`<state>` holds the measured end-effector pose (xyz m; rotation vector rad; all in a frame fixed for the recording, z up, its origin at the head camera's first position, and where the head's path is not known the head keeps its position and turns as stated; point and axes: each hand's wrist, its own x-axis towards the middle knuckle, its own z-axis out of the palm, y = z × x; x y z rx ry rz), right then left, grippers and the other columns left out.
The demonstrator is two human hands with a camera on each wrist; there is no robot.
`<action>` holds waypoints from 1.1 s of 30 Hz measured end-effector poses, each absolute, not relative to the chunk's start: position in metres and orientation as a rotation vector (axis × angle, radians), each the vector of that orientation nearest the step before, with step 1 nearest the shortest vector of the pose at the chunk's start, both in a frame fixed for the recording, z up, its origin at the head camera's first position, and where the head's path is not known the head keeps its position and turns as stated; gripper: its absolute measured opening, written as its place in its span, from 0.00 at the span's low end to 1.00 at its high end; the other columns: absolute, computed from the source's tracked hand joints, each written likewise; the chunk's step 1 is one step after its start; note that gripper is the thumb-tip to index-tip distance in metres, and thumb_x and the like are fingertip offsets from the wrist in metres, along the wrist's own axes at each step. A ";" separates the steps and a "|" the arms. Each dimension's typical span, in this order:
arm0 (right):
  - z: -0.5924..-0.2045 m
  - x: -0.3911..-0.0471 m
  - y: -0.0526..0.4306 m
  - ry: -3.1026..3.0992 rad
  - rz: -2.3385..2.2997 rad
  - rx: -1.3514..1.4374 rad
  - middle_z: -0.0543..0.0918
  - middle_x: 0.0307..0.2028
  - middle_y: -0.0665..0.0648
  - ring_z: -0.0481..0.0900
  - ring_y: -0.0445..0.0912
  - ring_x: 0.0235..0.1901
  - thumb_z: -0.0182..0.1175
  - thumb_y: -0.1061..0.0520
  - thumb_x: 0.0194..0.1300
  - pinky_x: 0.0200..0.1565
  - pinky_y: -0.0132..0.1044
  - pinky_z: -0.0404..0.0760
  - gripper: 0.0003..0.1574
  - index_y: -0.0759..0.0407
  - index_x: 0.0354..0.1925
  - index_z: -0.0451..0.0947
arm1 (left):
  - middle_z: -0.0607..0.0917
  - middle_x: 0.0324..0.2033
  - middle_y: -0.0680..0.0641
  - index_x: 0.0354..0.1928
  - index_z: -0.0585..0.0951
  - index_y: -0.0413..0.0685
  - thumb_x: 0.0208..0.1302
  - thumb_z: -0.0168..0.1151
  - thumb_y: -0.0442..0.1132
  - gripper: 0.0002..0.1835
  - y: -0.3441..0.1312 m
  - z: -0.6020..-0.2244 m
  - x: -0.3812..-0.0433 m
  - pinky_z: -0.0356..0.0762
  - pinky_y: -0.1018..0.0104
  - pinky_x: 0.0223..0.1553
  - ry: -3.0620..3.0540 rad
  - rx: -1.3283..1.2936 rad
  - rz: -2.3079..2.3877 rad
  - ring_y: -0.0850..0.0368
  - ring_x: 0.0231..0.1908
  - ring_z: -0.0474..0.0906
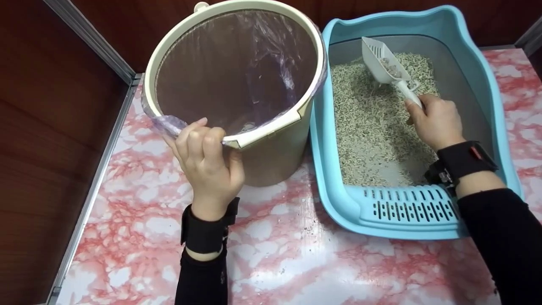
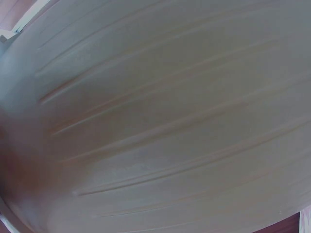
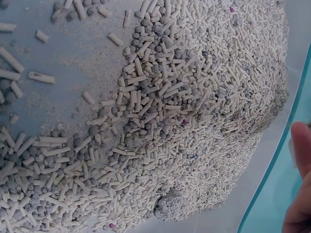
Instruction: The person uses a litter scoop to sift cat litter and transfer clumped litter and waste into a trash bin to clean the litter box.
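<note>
Scoop (image 1: 383,73) is hanging at about eleven o'clock inside the blue tray (image 1: 325,148), its slotted blade (image 1: 372,63) over the litter (image 1: 368,131) and its handle (image 1: 408,92) pointing towards five o'clock. The right hand (image 1: 438,120) is grasping that handle, and a few clumps (image 1: 391,67) are lying in the blade. At the tray's nine-to-ten o'clock side the bin (image 1: 273,163) is standing; the left hand (image 1: 206,156) is clasping it at seven o'clock on the rim (image 1: 262,131), fingers (image 1: 194,144) curling over the edge and thumb lying outside. A clear liner (image 1: 286,72) is covering the bin's inside and folding over the rim. The left wrist view is showing only ribbed wall; the right wrist view is catching a grey lump (image 3: 168,205) towards six o'clock and part of the hand at four. By its look, the scoop is promising to handle as thin plastic, light and stiff, with the load weighting its blade end; the handle is offering the surest hold, wrist level. The clumps are looking crumbly, the loose litter shifty. The liner is looking soft and slippery, best pinned against the rim, where the stiff bin is also offering its firmest grip.
</note>
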<state>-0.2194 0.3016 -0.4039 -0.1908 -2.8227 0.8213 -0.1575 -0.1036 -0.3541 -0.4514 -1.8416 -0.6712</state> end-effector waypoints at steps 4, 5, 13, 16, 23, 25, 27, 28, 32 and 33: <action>-0.405 -0.220 0.302 -2.817 0.811 -0.186 0.85 0.30 0.69 0.66 0.41 0.16 0.47 0.42 0.75 0.24 0.38 0.63 0.28 0.65 0.38 0.77 | 0.73 0.31 0.40 0.36 0.72 0.42 0.47 0.53 0.33 0.11 -0.104 -0.354 -0.157 0.59 0.42 0.65 -1.841 -0.448 -0.672 0.42 0.50 0.73; -0.405 -0.220 0.302 -2.814 0.809 -0.184 0.85 0.30 0.69 0.66 0.41 0.16 0.47 0.42 0.75 0.24 0.37 0.63 0.28 0.65 0.38 0.77 | 0.73 0.31 0.40 0.36 0.72 0.42 0.47 0.53 0.33 0.10 -0.104 -0.354 -0.157 0.61 0.43 0.65 -1.843 -0.448 -0.674 0.42 0.50 0.73; -0.403 -0.219 0.301 -2.810 0.793 -0.217 0.83 0.29 0.67 0.66 0.43 0.18 0.49 0.41 0.74 0.25 0.38 0.63 0.29 0.67 0.43 0.79 | 0.73 0.31 0.40 0.36 0.72 0.41 0.51 0.53 0.36 0.09 -0.104 -0.355 -0.158 0.57 0.40 0.67 -1.840 -0.450 -0.664 0.42 0.50 0.73; -0.403 -0.219 0.302 -2.809 0.777 -0.226 0.79 0.26 0.65 0.66 0.45 0.19 0.51 0.41 0.73 0.25 0.40 0.63 0.30 0.68 0.44 0.78 | 0.72 0.31 0.40 0.36 0.72 0.41 0.50 0.53 0.36 0.10 -0.104 -0.355 -0.159 0.60 0.43 0.66 -1.834 -0.454 -0.657 0.42 0.49 0.73; -0.402 -0.219 0.301 -2.813 0.761 -0.236 0.79 0.29 0.68 0.68 0.49 0.22 0.56 0.44 0.71 0.27 0.42 0.65 0.30 0.71 0.50 0.77 | 0.72 0.30 0.40 0.35 0.72 0.40 0.50 0.52 0.36 0.09 -0.104 -0.355 -0.160 0.60 0.43 0.65 -1.824 -0.457 -0.649 0.42 0.48 0.73; -0.402 -0.219 0.301 -2.804 0.765 -0.234 0.80 0.33 0.72 0.70 0.51 0.24 0.57 0.45 0.70 0.29 0.44 0.66 0.30 0.72 0.52 0.77 | 0.73 0.31 0.40 0.36 0.72 0.40 0.51 0.53 0.37 0.09 -0.104 -0.356 -0.160 0.60 0.43 0.65 -1.823 -0.457 -0.648 0.42 0.49 0.73; -0.402 -0.219 0.301 -2.790 0.766 -0.232 0.81 0.36 0.74 0.71 0.53 0.26 0.58 0.46 0.69 0.30 0.45 0.67 0.31 0.73 0.53 0.76 | 0.73 0.31 0.40 0.36 0.72 0.41 0.52 0.53 0.37 0.10 -0.104 -0.356 -0.159 0.60 0.43 0.66 -1.825 -0.456 -0.647 0.42 0.49 0.73; -0.402 -0.219 0.300 -2.784 0.767 -0.235 0.81 0.37 0.75 0.71 0.54 0.26 0.58 0.46 0.69 0.31 0.46 0.67 0.31 0.73 0.53 0.76 | 0.73 0.31 0.40 0.36 0.72 0.41 0.51 0.53 0.37 0.10 -0.104 -0.356 -0.159 0.61 0.44 0.65 -1.826 -0.455 -0.647 0.42 0.49 0.73; -0.403 -0.219 0.300 -2.767 0.769 -0.265 0.81 0.39 0.75 0.73 0.57 0.29 0.60 0.46 0.68 0.33 0.47 0.68 0.30 0.72 0.54 0.76 | 0.72 0.31 0.40 0.36 0.72 0.41 0.50 0.53 0.36 0.10 -0.104 -0.355 -0.159 0.61 0.44 0.65 -1.827 -0.454 -0.651 0.42 0.49 0.73; -0.403 -0.219 0.300 -2.765 0.772 -0.276 0.81 0.40 0.75 0.74 0.59 0.30 0.60 0.46 0.68 0.34 0.47 0.68 0.30 0.71 0.54 0.76 | 0.72 0.31 0.40 0.36 0.72 0.41 0.50 0.53 0.36 0.10 -0.104 -0.355 -0.160 0.63 0.45 0.64 -1.829 -0.455 -0.652 0.42 0.49 0.73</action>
